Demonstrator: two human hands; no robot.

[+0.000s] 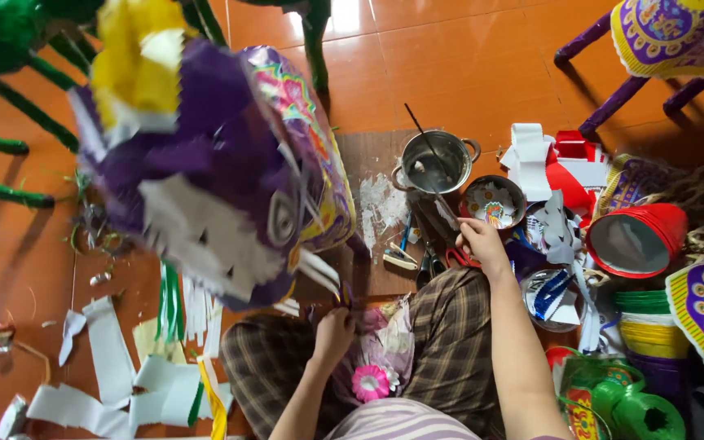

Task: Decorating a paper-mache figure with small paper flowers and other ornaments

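In the head view the right hand (481,238) is closed around the lower end of a thin stick brush (432,163) that slants up into a small steel pot (437,160) standing on a wooden board (376,236) on the orange floor (466,65). The left hand (334,332) is curled shut, gripping the underside of a large purple paper figure head (205,171) that hangs over the person's checked lap. White paper strips (116,367) lie on the floor to the left, and a red drum (639,238) lies to the right.

purple paper figure (205,171): motion-blurred, top cut off | left hand (334,334) fingers: grip unclear
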